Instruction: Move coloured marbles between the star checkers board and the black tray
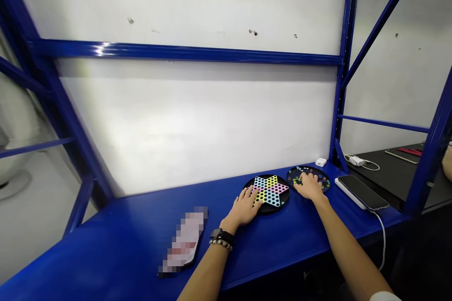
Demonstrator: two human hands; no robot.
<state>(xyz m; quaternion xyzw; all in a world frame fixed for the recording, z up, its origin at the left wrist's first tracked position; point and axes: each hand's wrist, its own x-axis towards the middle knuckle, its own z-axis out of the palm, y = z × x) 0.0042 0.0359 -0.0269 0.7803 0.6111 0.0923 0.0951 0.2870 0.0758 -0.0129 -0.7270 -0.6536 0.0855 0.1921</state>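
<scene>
A Chinese checkers board (271, 196) lies on the blue tabletop, a round black base with a star of blue, yellow and pink sections full of holes. My left hand (243, 206) rests on the board's left side with its fingers spread, covering part of the star. To the board's right is a round black tray (326, 189) holding many small coloured pieces. My right hand (310, 187) reaches down into this tray, its thumb and fingers apart and the fingertips among the pieces. Whether a piece touches the fingertips is too small to tell.
A blurred-out flat object (185, 240) lies left of my left hand. Right of the tray, a phone (363, 192) rests on a white power bank with a cable. A white adapter (321, 162) stands behind. Blue metal posts (341, 103) frame the table.
</scene>
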